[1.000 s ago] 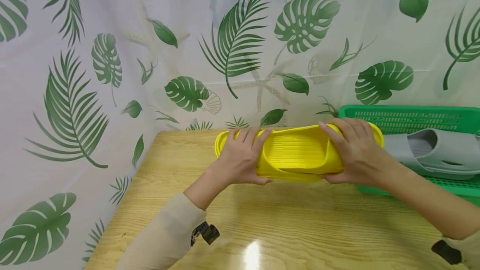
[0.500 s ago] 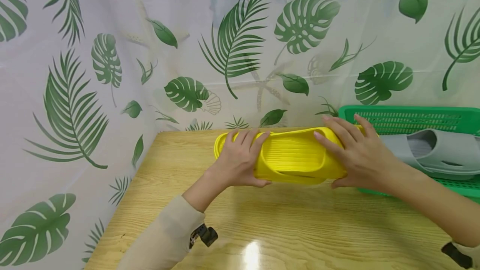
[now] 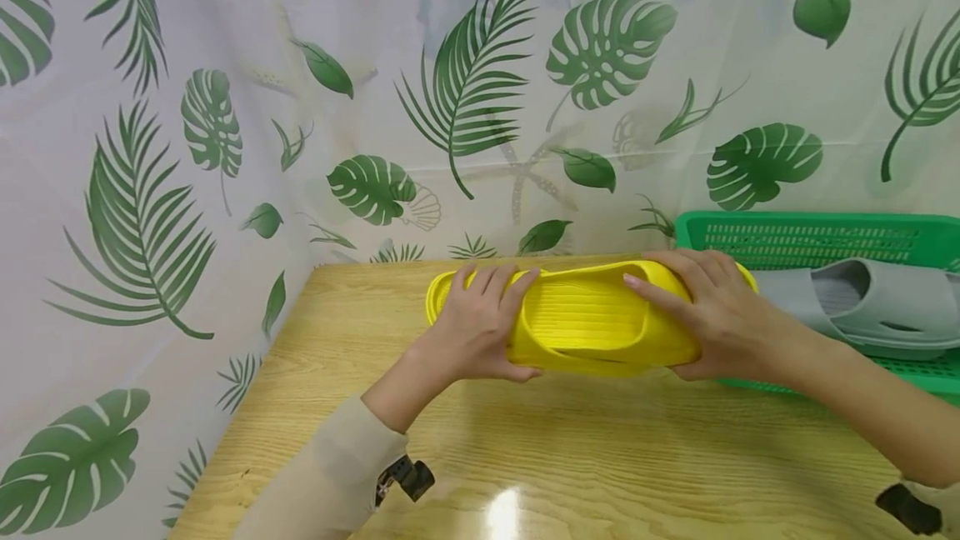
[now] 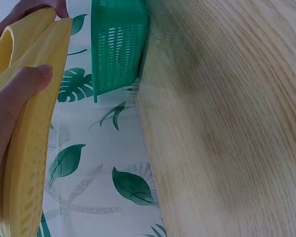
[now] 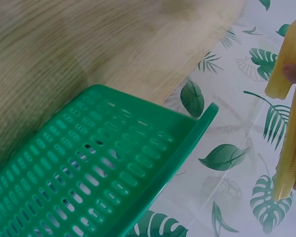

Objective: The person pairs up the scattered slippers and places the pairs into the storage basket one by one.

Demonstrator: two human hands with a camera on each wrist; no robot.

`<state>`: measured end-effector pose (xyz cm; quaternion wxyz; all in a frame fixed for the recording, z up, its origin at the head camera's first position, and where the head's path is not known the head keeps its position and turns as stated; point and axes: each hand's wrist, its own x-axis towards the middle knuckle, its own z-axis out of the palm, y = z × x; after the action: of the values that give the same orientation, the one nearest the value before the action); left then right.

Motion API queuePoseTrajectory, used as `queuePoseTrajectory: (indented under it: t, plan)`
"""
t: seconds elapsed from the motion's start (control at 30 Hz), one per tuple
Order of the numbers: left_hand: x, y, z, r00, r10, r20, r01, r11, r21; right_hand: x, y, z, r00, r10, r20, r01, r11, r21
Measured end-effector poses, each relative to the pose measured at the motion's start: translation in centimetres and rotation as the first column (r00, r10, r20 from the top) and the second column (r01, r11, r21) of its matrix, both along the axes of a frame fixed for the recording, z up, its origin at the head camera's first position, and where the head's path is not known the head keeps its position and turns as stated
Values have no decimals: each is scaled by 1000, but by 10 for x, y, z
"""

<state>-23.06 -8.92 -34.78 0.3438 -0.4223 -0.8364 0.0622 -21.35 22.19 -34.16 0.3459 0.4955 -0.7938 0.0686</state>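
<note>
A pair of yellow slippers [image 3: 585, 311], layered together, is held sideways above the wooden table with the ribbed footbed facing me. My left hand [image 3: 477, 325] grips the left end, fingers over the upper edge and thumb below. At the other end, my right hand [image 3: 723, 319] holds them, its index finger lying along the strap by the opening. In the left wrist view the slippers [image 4: 32, 168] stand nearly on edge, left thumb against the side. The right wrist view catches the slippers [image 5: 287, 153] only at its right border. Both palms hide parts of the ends.
A green perforated basket [image 3: 817, 220] stands at the right against the leaf-printed backdrop [image 3: 510, 90], just behind my right hand. Grey slippers [image 3: 907, 298] lie in it. The wooden table [image 3: 600, 448] reaches toward me, and the backdrop also rises along its left side.
My right hand loosened and lifted its fingers half a second ago, then closed on the slippers' right end again. The slippers have dipped slightly toward me; my left hand keeps its grip.
</note>
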Motion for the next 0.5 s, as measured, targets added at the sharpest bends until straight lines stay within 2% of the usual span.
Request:
queuePoseTrajectory:
  t: [0.13, 0.23, 0.37, 0.5]
  plan:
    - [1, 2, -1, 999, 1, -32, -1, 1000, -12, 0, -2, 0, 1000, 14, 4, -14, 1000, -10]
    - [2, 3, -1, 1000, 4, -21, -5, 1000, -15, 1, -3, -1, 1000, 19, -3, -19, 1000, -15]
    - [3, 2, -1, 1000, 5, 30, -4, 1000, -15, 2, -2, -2, 1000, 18, -19, -18, 1000, -15]
    - [4, -3, 0, 993, -2, 120, 6, 999, -32, 3, -1, -1, 999, 27, -29, -27, 999, -17]
